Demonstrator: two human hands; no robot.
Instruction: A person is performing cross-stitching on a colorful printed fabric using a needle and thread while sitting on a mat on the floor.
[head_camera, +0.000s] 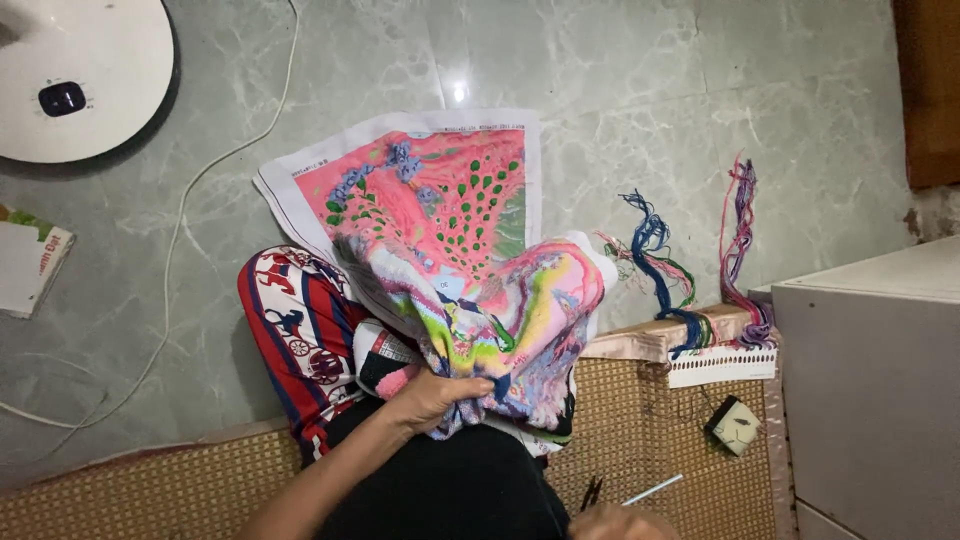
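My left hand (437, 398) is closed on a bunched fold of the cross-stitch cloth (470, 260), which lies over my knee and spreads onto the floor (650, 110). Much of the cloth looks filled with pink, green and blue stitching; I judge the gathered part unfinished. My right hand (615, 522) sits at the picture's bottom edge near the scissors (591, 492); I cannot tell its grip. Thread bundles (700, 270) hang nearby.
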